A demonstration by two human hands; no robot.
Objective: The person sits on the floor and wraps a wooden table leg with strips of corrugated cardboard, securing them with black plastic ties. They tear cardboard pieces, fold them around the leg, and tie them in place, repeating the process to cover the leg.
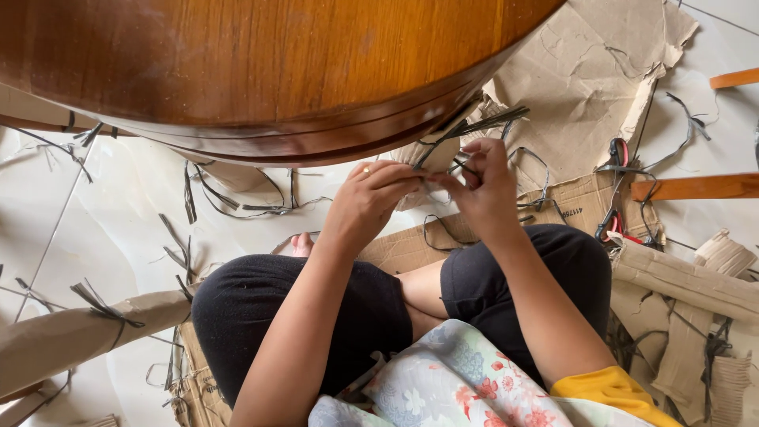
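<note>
I sit cross-legged on the floor in front of a round wooden table (261, 71). My left hand (370, 199), with a ring on one finger, and my right hand (484, 188) meet just under the table's rim. Together they pinch a thin dark strap (474, 126) wrapped around a folded piece of brown cardboard (439, 156). The strap's loose ends stick up to the right, toward the table edge. More of the strap loops down between my hands and my knees.
Flattened cardboard sheets (585, 71) lie on the white tiled floor. Rolled cardboard bundles tied with dark straps lie at the left (71, 336) and right (688, 285). Red-handled scissors (617, 190) rest on the right. Cut strap pieces (237, 198) are scattered about.
</note>
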